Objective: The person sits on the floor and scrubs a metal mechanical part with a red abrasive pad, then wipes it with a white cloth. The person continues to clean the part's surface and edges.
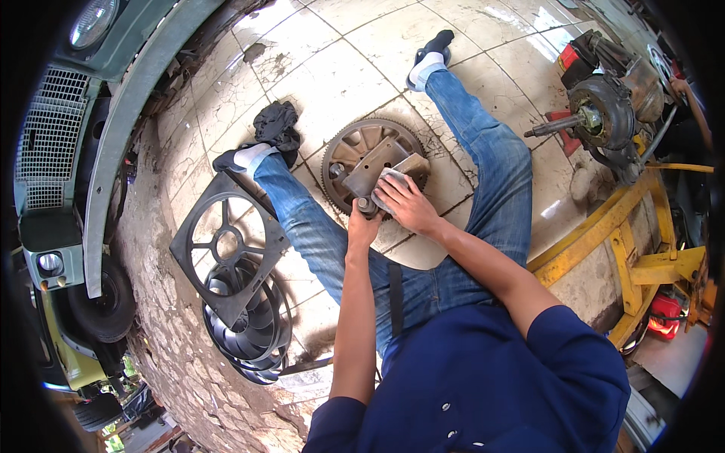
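Between my legs a toothed flywheel (pixel 349 151) lies on the tiled floor. A worn metal bracket (pixel 375 161), with a flat plate and a round boss at its near end, rests over it. My left hand (pixel 364 226) is wrapped round the bracket's near end, just below the boss. Pressed against the bracket's right side is a light grey pad (pixel 388 181), possibly sandpaper, under the fingers of my right hand (pixel 408 204). The right fingers lie close together over the pad and hide part of it.
To the left sit a black fan shroud (pixel 198 260) and a radiator fan (pixel 249 332). A black cloth (pixel 277 124) lies by my left foot. At right are a hub assembly (pixel 600 113) and a yellow metal frame (pixel 596 226); another person's hand (pixel 682 89) shows beyond. A vehicle bumper (pixel 113 166) lines the left.
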A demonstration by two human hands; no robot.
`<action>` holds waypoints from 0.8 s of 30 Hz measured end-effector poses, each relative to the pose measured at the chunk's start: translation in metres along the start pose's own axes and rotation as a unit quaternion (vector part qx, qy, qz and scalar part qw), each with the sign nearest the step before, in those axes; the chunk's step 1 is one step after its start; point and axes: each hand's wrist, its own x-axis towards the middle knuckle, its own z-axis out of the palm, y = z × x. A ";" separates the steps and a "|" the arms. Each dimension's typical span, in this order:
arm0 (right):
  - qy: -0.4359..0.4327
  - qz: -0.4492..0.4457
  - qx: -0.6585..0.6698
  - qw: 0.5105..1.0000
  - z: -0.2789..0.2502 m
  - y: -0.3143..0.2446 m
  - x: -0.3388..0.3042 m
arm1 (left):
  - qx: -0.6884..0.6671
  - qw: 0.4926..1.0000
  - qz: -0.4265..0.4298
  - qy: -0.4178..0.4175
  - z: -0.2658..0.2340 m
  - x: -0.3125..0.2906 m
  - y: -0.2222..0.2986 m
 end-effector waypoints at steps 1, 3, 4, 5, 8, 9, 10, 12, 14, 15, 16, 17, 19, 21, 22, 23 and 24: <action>-0.008 -0.006 -0.016 1.000 0.000 0.001 0.001 | -0.017 1.000 -0.007 -0.010 -0.001 -0.001 0.002; -0.022 -0.020 -0.023 0.999 -0.002 0.010 0.002 | 0.029 0.999 -0.039 -0.008 -0.001 -0.008 0.007; -0.020 0.018 -0.035 0.999 -0.006 0.013 0.003 | 0.051 0.997 -0.053 -0.005 -0.002 -0.009 0.014; -0.017 0.055 -0.047 0.997 -0.010 0.016 0.003 | 0.046 0.998 -0.038 0.006 -0.003 -0.011 0.016; -0.015 0.112 -0.040 0.993 -0.014 0.017 0.001 | 0.002 0.998 -0.063 0.016 -0.001 -0.010 0.023; -0.015 0.102 -0.047 0.994 -0.012 0.013 0.000 | 0.041 0.997 -0.057 0.016 -0.001 -0.010 0.025; -0.015 0.094 -0.055 0.994 -0.011 0.009 -0.004 | 0.023 0.997 -0.067 0.009 -0.002 -0.009 0.024; -0.028 0.044 -0.042 0.998 -0.005 0.002 -0.004 | -0.012 0.996 -0.088 -0.007 -0.004 -0.006 0.023; -0.036 0.011 -0.009 0.999 -0.004 -0.002 -0.004 | -0.034 0.996 -0.081 -0.008 -0.003 -0.008 0.030; -0.055 0.010 0.000 0.998 -0.008 0.005 -0.006 | -0.036 0.995 -0.090 -0.019 -0.003 -0.009 0.034; -0.042 0.049 -0.017 0.998 -0.013 0.009 -0.003 | -0.039 0.994 -0.100 -0.026 -0.005 -0.010 0.036; -0.030 0.084 -0.032 0.995 -0.017 0.010 0.000 | -0.050 0.995 -0.083 -0.018 -0.005 -0.007 0.020; -0.008 0.158 -0.041 0.987 -0.018 0.017 0.005 | -0.072 0.996 -0.048 -0.007 -0.003 0.004 -0.003; -0.012 0.154 -0.052 0.987 -0.012 0.016 0.001 | -0.178 0.973 -0.139 -0.047 -0.006 0.001 0.002; -0.015 0.153 -0.059 0.986 -0.009 0.016 -0.002 | -0.230 0.953 -0.183 -0.069 -0.008 -0.001 0.018; -0.022 0.117 -0.039 0.992 -0.009 0.012 -0.004 | -0.233 0.950 -0.195 -0.065 -0.010 -0.004 0.028; -0.030 0.089 -0.028 0.995 -0.008 0.006 -0.005 | -0.242 0.948 -0.198 -0.061 -0.010 -0.004 0.028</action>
